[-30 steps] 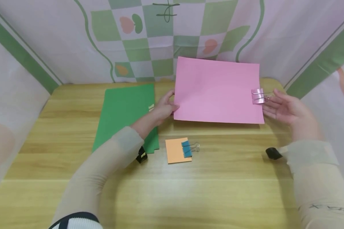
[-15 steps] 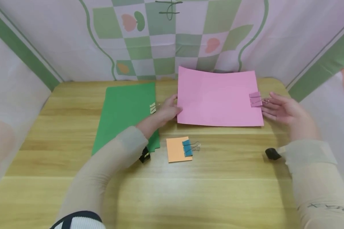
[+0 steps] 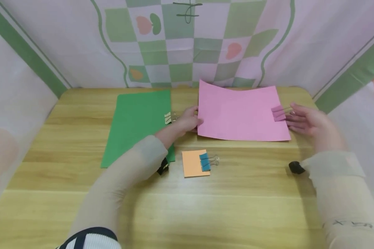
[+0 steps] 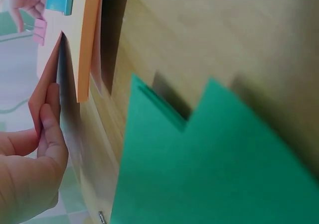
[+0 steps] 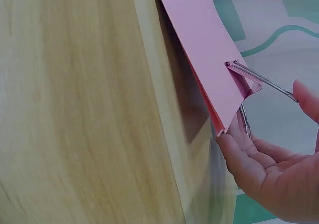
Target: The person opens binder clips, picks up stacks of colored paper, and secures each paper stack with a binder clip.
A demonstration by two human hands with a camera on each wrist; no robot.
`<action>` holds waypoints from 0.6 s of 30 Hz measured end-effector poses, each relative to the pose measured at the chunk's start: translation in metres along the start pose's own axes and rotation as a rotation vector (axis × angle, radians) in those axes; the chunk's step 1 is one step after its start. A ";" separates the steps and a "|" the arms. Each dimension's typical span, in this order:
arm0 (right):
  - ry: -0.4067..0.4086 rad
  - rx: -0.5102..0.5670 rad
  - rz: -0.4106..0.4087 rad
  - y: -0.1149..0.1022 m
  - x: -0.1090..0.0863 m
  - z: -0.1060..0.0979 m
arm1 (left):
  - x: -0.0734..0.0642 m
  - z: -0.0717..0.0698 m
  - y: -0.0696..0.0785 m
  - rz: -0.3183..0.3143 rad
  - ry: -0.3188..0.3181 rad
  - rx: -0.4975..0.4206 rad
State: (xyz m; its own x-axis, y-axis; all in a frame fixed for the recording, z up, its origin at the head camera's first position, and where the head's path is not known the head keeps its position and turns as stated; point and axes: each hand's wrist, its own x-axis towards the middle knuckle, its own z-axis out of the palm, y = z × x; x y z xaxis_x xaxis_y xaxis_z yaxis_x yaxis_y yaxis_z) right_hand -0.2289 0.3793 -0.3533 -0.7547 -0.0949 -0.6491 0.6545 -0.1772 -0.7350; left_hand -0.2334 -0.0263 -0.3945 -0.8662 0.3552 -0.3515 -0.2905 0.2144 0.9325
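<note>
A stack of pink paper (image 3: 240, 114) is held slightly bowed just above the back of the table, a pink binder clip (image 3: 278, 113) on its right edge. At its left edge my left hand (image 3: 188, 121) pinches the paper, thumb on top and fingers beneath. My right hand (image 3: 310, 119) is at the clip; in the right wrist view the thumb touches the upper wire handle (image 5: 266, 81), while the fingers lie under the paper's corner and the lower handle. A shadow under the near edge shows the paper raised there.
Green paper (image 3: 137, 128) with a cream binder clip (image 3: 168, 118) lies to the left, partly under my left arm. An orange note pad (image 3: 193, 164) with a blue binder clip (image 3: 205, 162) lies nearer the middle. A patterned curtain (image 3: 180, 52) hangs behind the table (image 3: 230, 214).
The pink paper has come down toward the table and tilted flatter, bowing between my hands. Both hands keep their places at its edges. The view has shifted slightly.
</note>
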 end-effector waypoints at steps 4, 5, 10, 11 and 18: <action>-0.003 -0.022 -0.030 0.004 -0.004 -0.003 | 0.004 0.004 -0.001 -0.025 -0.018 0.035; -0.006 -0.027 -0.034 0.005 -0.004 -0.003 | 0.005 0.005 -0.001 -0.032 -0.016 0.040; 0.043 -0.022 -0.037 0.003 -0.001 -0.002 | 0.007 0.005 0.000 -0.052 0.020 0.035; 0.056 -0.020 -0.033 0.003 0.000 -0.001 | 0.007 0.004 0.001 -0.055 0.021 0.036; 0.082 -0.040 0.000 0.002 -0.005 0.004 | 0.006 -0.002 0.000 -0.097 0.018 0.023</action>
State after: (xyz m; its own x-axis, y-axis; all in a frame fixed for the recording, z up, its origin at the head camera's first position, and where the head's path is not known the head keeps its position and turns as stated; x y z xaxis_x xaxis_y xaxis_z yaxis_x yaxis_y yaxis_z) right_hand -0.2241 0.3755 -0.3513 -0.7492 -0.0137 -0.6622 0.6574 -0.1377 -0.7409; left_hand -0.2392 -0.0256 -0.3960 -0.8417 0.3156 -0.4380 -0.3637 0.2681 0.8921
